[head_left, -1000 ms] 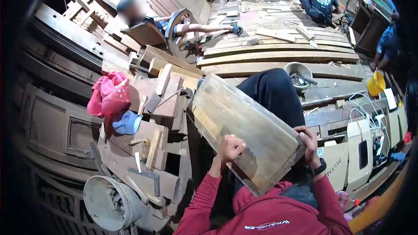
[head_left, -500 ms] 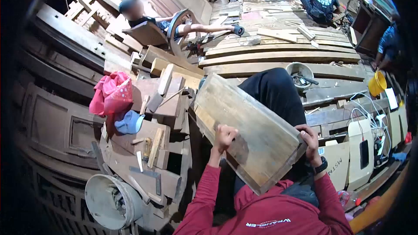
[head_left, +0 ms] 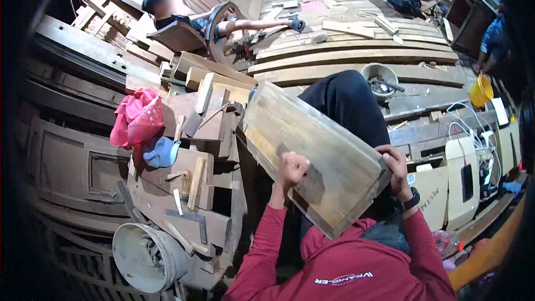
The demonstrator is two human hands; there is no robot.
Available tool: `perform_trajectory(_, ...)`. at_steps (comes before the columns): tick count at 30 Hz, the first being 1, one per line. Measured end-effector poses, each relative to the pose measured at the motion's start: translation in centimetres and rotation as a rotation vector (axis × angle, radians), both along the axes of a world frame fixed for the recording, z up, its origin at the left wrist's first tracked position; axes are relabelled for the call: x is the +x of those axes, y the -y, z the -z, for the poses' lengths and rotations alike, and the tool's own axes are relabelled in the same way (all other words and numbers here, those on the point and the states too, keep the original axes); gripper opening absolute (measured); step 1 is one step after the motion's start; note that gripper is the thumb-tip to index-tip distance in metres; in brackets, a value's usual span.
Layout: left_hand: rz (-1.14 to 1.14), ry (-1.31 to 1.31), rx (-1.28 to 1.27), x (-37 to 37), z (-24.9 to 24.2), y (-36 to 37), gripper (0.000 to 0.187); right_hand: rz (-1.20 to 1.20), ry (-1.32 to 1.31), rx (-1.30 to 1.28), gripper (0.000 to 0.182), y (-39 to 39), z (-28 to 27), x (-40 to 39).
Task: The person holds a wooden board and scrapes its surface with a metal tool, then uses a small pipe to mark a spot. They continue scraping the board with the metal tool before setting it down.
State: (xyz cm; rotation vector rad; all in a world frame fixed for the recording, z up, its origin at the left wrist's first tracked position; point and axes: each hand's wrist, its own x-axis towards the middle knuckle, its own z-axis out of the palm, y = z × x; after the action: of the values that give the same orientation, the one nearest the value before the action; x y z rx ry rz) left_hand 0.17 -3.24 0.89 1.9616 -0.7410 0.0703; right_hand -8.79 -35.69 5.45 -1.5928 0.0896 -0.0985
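Note:
A wooden panel [head_left: 329, 147] with a raised frame along its edges lies tilted across my lap and thigh. My left hand [head_left: 293, 168] is closed in a fist over the panel's near left part, thumb up. Whether something small is inside that fist is hidden. A dark shadow falls on the wood beside it. My right hand [head_left: 394, 166] grips the panel's right corner, thumb on top and fingers over the edge.
To the left, a wooden bench [head_left: 153, 189] bears a try square [head_left: 203, 228], a pink bag [head_left: 139, 117] and a blue cloth [head_left: 161, 153]. Buckets [head_left: 125, 265] stand nearby. A seated person [head_left: 173, 19] and other people are farther off.
The view has shifted slightly, so the surroundings sit higher in it. My left fist has slid a little to the right over the panel. My right hand keeps its grip on the corner.

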Motion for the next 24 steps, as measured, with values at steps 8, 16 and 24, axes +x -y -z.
perform_trajectory(8,0.071,-0.049,-0.033,-0.6,-1.1,-0.6,0.040,-0.013,-0.002,0.008,0.041,-0.1,-0.4,0.2)
perform_trajectory(16,0.032,0.042,-0.032,0.8,0.6,-1.9,0.040,-0.012,0.002,-0.044,0.045,0.3,0.4,0.4)
perform_trajectory(24,-0.057,-0.092,-0.036,1.5,0.0,-3.3,0.039,0.003,0.029,-0.050,0.041,0.2,0.1,0.6)
